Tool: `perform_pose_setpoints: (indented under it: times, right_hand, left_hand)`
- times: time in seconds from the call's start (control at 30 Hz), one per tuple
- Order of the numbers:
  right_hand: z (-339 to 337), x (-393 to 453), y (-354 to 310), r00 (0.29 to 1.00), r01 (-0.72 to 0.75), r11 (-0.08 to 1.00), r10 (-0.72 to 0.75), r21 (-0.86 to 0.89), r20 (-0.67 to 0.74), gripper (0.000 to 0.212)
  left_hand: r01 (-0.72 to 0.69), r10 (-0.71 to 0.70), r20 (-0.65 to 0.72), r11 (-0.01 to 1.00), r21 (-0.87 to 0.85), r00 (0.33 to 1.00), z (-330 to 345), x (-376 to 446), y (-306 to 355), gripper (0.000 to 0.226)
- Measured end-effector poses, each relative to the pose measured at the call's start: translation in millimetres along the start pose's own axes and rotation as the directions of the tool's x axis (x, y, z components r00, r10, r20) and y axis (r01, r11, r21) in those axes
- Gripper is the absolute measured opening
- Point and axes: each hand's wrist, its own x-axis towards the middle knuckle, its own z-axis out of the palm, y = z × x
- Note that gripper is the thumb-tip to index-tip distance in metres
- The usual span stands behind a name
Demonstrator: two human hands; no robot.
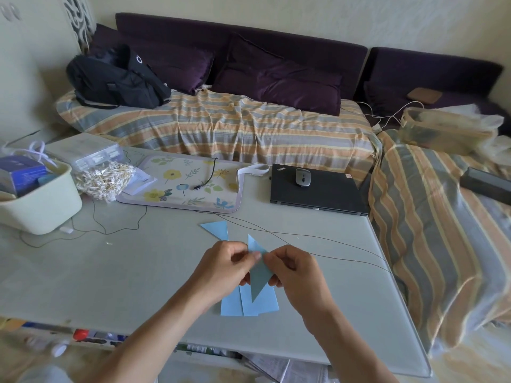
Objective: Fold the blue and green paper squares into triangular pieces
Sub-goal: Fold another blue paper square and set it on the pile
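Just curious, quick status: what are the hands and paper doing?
Left hand and right hand both pinching a blue folded piece. Blue squares underneath, one finished triangle beyond. Thin cable close by.

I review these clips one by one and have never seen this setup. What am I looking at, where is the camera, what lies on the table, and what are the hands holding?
No machine here: a person's bare hands, filmed by a camera worn on the head, looking down. The left hand and right hand pinch a blue paper piece mid-fold, above flat blue paper squares on the table. One finished blue triangle lies beyond. Farther back: a floral mat, a closed laptop with a mouse on it, and a bin.
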Motion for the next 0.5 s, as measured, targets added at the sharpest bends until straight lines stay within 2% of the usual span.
perform_pose_setpoints:
  times: [0.13,0.2,0.27,0.37,0.5]
  right_hand:
    - [0.2,3.1,2.1,0.997,-0.025,1.000,0.024,-0.011,-0.071,0.010]
    - [0.6,1.5,0.6,0.991,0.017,0.998,-0.026,-0.064,-0.134,0.006]
    - [0.5,-0.2,-1.2,0.981,0.088,0.990,-0.105,-0.111,-0.165,0.014]
    - [0.6,-0.2,-3.2,0.973,0.161,0.971,-0.186,-0.177,-0.138,0.017]
    - [4.0,0.0,-2.2,0.977,0.175,0.969,-0.193,-0.177,-0.094,0.008]
  left_hand:
    - [0.050,-0.048,0.050,0.998,-0.027,0.998,1.8,-1.3,0.1,0.015]
    - [0.045,-0.046,0.039,0.999,0.010,0.998,1.8,-2.4,0.2,0.013]
    - [0.027,-0.030,0.033,0.997,0.069,0.999,2.1,-3.3,0.6,0.006]
    - [0.007,-0.008,0.019,0.996,0.089,1.000,2.0,-3.2,-0.6,0.020]
    - [-0.138,0.138,0.011,0.973,0.186,0.990,2.1,-4.6,-1.1,0.027]
